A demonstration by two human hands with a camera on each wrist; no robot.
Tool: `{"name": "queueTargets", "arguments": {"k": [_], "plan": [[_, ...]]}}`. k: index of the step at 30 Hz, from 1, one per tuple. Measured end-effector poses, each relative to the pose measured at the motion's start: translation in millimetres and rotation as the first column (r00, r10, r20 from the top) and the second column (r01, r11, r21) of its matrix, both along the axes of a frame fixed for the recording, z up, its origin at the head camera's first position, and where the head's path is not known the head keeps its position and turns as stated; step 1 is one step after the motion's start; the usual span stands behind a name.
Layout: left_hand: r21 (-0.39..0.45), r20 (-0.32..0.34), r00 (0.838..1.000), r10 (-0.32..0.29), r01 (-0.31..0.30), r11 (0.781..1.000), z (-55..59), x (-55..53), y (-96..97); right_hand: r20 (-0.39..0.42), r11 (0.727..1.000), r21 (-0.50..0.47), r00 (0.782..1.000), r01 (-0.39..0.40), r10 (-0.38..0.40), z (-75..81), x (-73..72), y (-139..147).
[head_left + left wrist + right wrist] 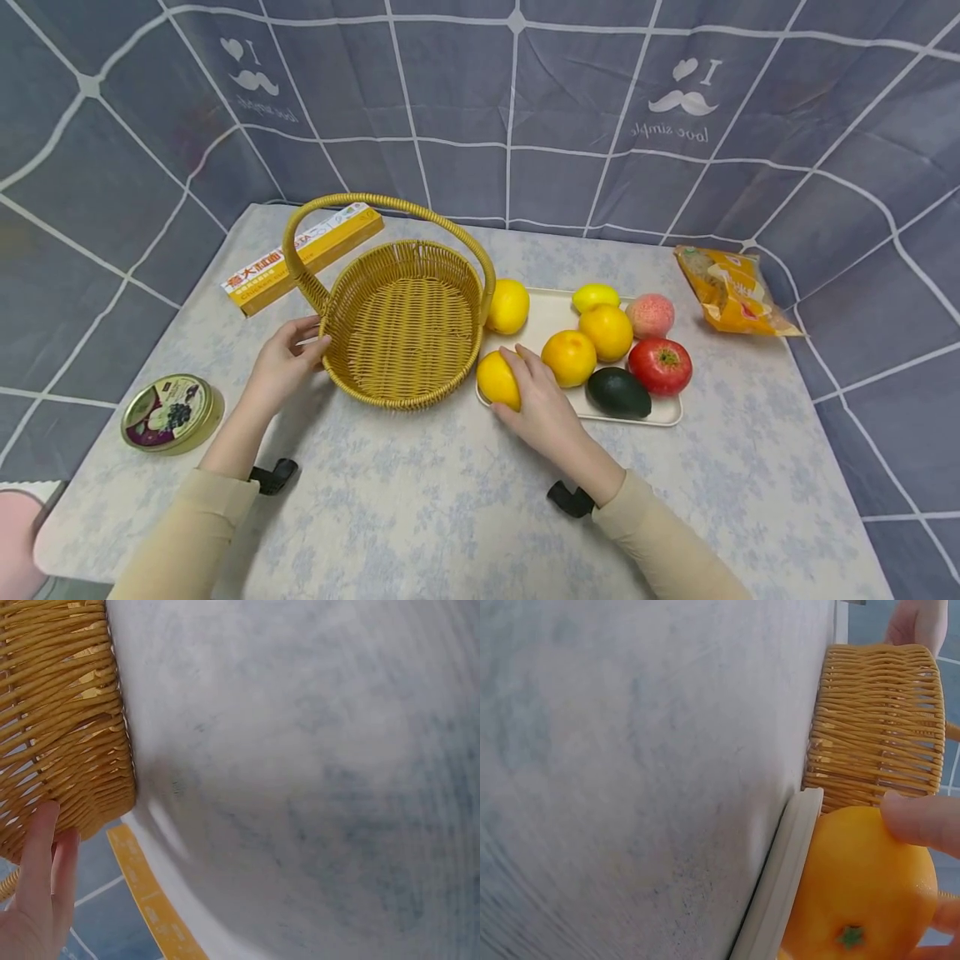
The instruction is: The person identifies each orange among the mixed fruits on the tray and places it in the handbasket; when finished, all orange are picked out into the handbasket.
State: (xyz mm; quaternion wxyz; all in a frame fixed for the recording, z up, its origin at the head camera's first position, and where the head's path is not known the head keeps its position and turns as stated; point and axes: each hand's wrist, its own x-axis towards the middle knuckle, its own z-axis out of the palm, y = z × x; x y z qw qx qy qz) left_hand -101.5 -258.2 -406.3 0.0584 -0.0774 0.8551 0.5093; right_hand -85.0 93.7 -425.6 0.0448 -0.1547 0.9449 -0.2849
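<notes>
In the head view, my right hand [543,404] holds an orange [498,381] at the near left corner of the white tray [551,310]. Thumb and fingers lie around this orange, and its green stem end faces the right wrist camera. To the left stands a wicker basket [408,342] with a tall arched handle and nothing inside. My left hand [281,367] holds the basket's left side, its fingers against the outer weave in the left wrist view. Several more oranges [568,358], a lemon [596,297], a peach [650,316], a dark avocado [618,393] and a red fruit [660,367] are on the tray.
Behind the basket's left side lies a yellow pasta box [307,258]. A round, gold-lidded tin [172,412] sits near the table's left edge. An orange plastic packet [731,290] lies at the back right. Grey checked cloth [465,108] hangs behind the table.
</notes>
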Motion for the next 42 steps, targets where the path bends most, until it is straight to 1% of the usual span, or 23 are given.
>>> {"name": "queueTargets", "arguments": {"k": [7,12,16,20,22,24,26,28,31,35,36,39,42], "plan": [[0.011,0.002,1.000,0.024,-0.024,1.000,-4.1,1.8,1.0,-0.029,0.999,-0.031,0.999,0.020,-0.021,-4.0,-1.0,-1],[0.007,-0.010,0.999,0.034,-0.034,0.999,-2.7,3.8,2.8,-0.066,0.998,-0.058,0.997,0.027,-0.031,-3.1,1.2,1],[0.014,-0.005,1.000,0.026,-0.026,1.000,-4.5,5.2,3.2,-0.050,0.989,-0.141,0.997,0.047,-0.055,7.1,7.0,5],[-0.001,-0.007,1.000,0.023,-0.023,1.000,-5.0,6.0,3.2,-0.010,0.970,-0.232,0.997,0.067,-0.072,29.0,8.6,5],[-0.021,-0.013,1.000,0.023,-0.024,0.999,-4.9,5.7,2.8,0.003,0.966,-0.254,0.999,0.048,-0.049,40.2,5.0,0],[-0.028,-0.023,0.999,0.025,-0.025,0.999,-5.0,4.9,2.4,0.008,0.964,-0.267,1.000,0.007,-0.005,49.5,-0.8,-9],[-0.021,-0.029,0.999,0.026,-0.026,0.999,-5.7,4.1,2.1,0.020,0.956,-0.290,0.999,-0.040,0.047,55.1,-8.3,-20],[-0.004,-0.027,0.999,0.025,-0.025,1.000,-6.0,3.9,2.3,0.040,0.948,-0.308,0.995,-0.078,0.094,56.2,-16.5,-33],[0.013,-0.023,0.999,0.027,-0.027,1.000,-5.7,4.5,3.1,0.111,0.938,-0.332,0.983,-0.102,0.146,51.3,-30.9,-51],[0.015,-0.016,1.000,0.027,-0.027,1.000,-6.0,5.4,3.9,0.213,0.934,-0.345,0.962,-0.090,0.172,38.0,-47.3,-69],[0.016,-0.015,1.000,0.027,-0.027,1.000,-6.0,5.3,4.0,0.225,0.937,-0.338,0.958,-0.093,0.176,35.1,-49.8,-73],[0.017,-0.004,1.000,0.031,-0.031,0.999,-5.6,4.3,4.0,0.206,0.949,-0.276,0.956,-0.150,0.211,28.6,-54.1,-80],[0.015,-0.005,0.999,0.032,-0.032,0.999,-4.2,2.2,3.2,0.147,0.954,-0.168,0.950,-0.250,0.275,26.0,-56.9,-85]]}}
